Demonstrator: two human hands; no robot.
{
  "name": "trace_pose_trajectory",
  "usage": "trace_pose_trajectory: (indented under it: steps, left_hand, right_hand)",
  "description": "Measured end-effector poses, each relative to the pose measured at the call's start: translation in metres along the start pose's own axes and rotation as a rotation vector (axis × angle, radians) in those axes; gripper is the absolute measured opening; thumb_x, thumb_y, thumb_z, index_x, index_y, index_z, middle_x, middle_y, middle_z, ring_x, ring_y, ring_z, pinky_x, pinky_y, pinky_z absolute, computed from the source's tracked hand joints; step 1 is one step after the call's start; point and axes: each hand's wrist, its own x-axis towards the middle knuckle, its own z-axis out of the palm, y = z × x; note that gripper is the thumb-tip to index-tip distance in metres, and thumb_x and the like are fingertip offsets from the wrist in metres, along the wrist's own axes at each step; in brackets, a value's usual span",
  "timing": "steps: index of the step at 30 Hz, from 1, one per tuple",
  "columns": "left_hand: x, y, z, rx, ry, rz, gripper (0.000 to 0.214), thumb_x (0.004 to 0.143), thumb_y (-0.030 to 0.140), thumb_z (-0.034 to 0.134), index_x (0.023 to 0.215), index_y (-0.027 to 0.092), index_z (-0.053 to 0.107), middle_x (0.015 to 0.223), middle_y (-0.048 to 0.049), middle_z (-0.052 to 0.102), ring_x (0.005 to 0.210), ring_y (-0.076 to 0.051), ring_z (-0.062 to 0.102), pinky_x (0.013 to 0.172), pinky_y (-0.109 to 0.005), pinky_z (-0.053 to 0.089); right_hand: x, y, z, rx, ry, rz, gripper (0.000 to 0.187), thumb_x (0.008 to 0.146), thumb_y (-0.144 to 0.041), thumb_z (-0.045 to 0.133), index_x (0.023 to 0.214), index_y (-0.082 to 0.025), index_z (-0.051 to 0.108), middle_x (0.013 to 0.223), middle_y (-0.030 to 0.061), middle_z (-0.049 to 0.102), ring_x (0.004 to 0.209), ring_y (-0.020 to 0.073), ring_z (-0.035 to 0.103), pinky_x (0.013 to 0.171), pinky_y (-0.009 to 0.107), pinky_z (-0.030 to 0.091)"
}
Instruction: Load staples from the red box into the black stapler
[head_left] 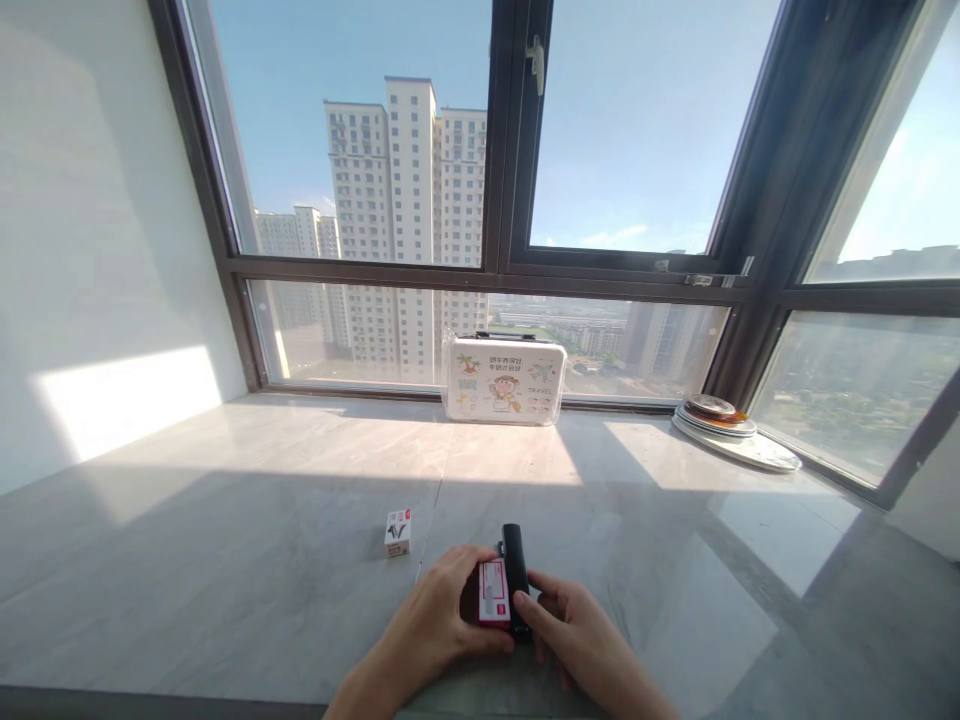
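While the left hand (431, 610) grips a red-and-white box (493, 592), the right hand (585, 630) holds a long black object (516, 572)

Seen from the head camera, and taking the two hands as the clock's centre, the box and the black object sit side by side between them, with no gap visible. The left fingers are closed around the box: the thumb lies along the near end and the other fingers curve over the far end. The right thumb presses on top of the black object and the index finger rests against its right side; the remaining right fingers curl beneath and are partly hidden. The black object points towards twelve o'clock.

At ten o'clock, just beyond the left hand, a small white carton (398, 533) with a dark picture and red print stands on the grey marbled counter (262, 570). At twelve o'clock, well apart, a white case (506, 384) with a dark handle stands upright near the window frame (499, 280), its front showing a cartoon figure, a palm tree and the word TRAVEL. At two o'clock, a stack of plates (724, 428) lies near the corner. Outside, towards eleven o'clock, tall pale buildings (411, 180) rise under blue sky. Sunlight falls in bright patches across the counter and, at ten o'clock, the white wall (75, 250).
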Motion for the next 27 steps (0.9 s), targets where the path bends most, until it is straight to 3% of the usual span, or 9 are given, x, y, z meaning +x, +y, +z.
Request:
trace_pose_trajectory:
  steps: [2, 4, 7, 9, 11, 13, 16, 20, 27]
  left_hand:
    - [-0.005, -0.001, -0.001, -0.007, 0.002, 0.012, 0.098, 0.056, 0.060, 0.089, 0.141, 0.029, 0.050, 0.135, -0.0082, 0.058, 0.123, -0.030, 0.054, 0.104, -0.037, 0.044]
    - [-0.009, -0.007, -0.011, -0.010, 0.062, -0.004, 0.082, 0.075, 0.065, 0.074, 0.143, 0.030, 0.046, 0.140, -0.0085, 0.054, 0.127, -0.028, 0.052, 0.106, -0.037, 0.042]
    - [-0.011, -0.028, -0.045, 0.084, 0.307, -0.137, 0.049, 0.100, 0.061, 0.034, 0.122, 0.025, 0.058, 0.125, -0.0076, 0.062, 0.116, -0.024, 0.057, 0.097, -0.036, 0.045]
    - [-0.009, -0.047, -0.071, 0.247, 0.465, -0.291, 0.050, 0.097, 0.065, 0.036, 0.104, 0.023, 0.062, 0.111, -0.0063, 0.066, 0.102, -0.025, 0.061, 0.083, -0.034, 0.045]
    - [-0.005, -0.066, -0.092, 0.334, 0.358, -0.448, 0.056, 0.093, 0.071, 0.037, 0.086, 0.022, 0.062, 0.088, -0.0036, 0.068, 0.082, -0.024, 0.063, 0.070, -0.031, 0.041]
    - [0.001, -0.078, -0.100, 0.340, 0.222, -0.472, 0.059, 0.092, 0.072, 0.037, 0.075, 0.021, 0.060, 0.071, -0.0008, 0.065, 0.069, -0.022, 0.061, 0.062, -0.028, 0.036]
    - [0.014, -0.079, -0.087, 0.305, 0.134, -0.415, 0.061, 0.092, 0.072, 0.035, 0.070, 0.020, 0.057, 0.062, 0.0004, 0.064, 0.060, -0.020, 0.060, 0.058, -0.027, 0.031]
    - [0.038, -0.063, -0.050, 0.215, 0.003, -0.358, 0.067, 0.092, 0.075, 0.031, 0.068, 0.019, 0.059, 0.054, -0.0005, 0.064, 0.054, -0.019, 0.059, 0.058, -0.027, 0.034]
    - [0.045, -0.029, -0.017, 0.119, -0.137, -0.261, 0.070, 0.093, 0.076, 0.028, 0.071, 0.022, 0.067, 0.051, 0.0002, 0.065, 0.054, -0.019, 0.063, 0.058, -0.026, 0.036]
  right_hand:
    - [-0.002, 0.007, -0.005, -0.009, 0.080, 0.032, 0.085, 0.088, -0.072, 0.054, 0.148, -0.013, 0.046, 0.067, -0.0034, 0.057, 0.038, 0.0070, 0.042, 0.035, 0.019, 0.033]
    - [-0.005, 0.015, -0.009, -0.030, 0.169, 0.053, 0.089, 0.087, -0.070, 0.057, 0.152, -0.011, 0.040, 0.072, -0.0027, 0.057, 0.041, 0.0074, 0.044, 0.037, 0.020, 0.033]
    - [-0.011, 0.021, -0.012, -0.130, 0.193, 0.029, 0.089, 0.082, -0.062, 0.070, 0.149, -0.011, 0.045, 0.075, -0.0015, 0.058, 0.055, 0.0100, 0.050, 0.049, 0.021, 0.038]
    - [-0.013, 0.020, -0.011, -0.211, 0.190, 0.021, 0.088, 0.078, -0.057, 0.076, 0.148, -0.011, 0.048, 0.075, -0.0010, 0.059, 0.064, 0.0128, 0.054, 0.057, 0.022, 0.040]
    - [-0.013, 0.018, -0.009, -0.263, 0.192, 0.029, 0.090, 0.077, -0.053, 0.078, 0.150, -0.011, 0.046, 0.075, -0.0007, 0.061, 0.068, 0.0145, 0.056, 0.060, 0.024, 0.041]
    - [-0.011, 0.015, -0.006, -0.291, 0.195, 0.041, 0.093, 0.077, -0.051, 0.078, 0.152, -0.010, 0.042, 0.075, -0.0004, 0.063, 0.069, 0.0151, 0.057, 0.062, 0.024, 0.041]
    - [-0.009, 0.011, 0.000, -0.307, 0.178, 0.053, 0.099, 0.074, -0.051, 0.079, 0.154, -0.009, 0.038, 0.076, 0.0002, 0.065, 0.069, 0.0158, 0.057, 0.062, 0.025, 0.041]
    - [-0.007, -0.001, 0.008, -0.347, 0.177, 0.062, 0.096, 0.070, -0.046, 0.082, 0.151, -0.010, 0.044, 0.075, 0.0000, 0.064, 0.069, 0.0166, 0.057, 0.060, 0.024, 0.039]
    - [0.002, -0.015, 0.016, -0.386, 0.165, -0.023, 0.046, 0.068, -0.030, 0.078, 0.111, -0.018, 0.069, 0.067, -0.0024, 0.062, 0.060, 0.0141, 0.053, 0.053, 0.024, 0.031]
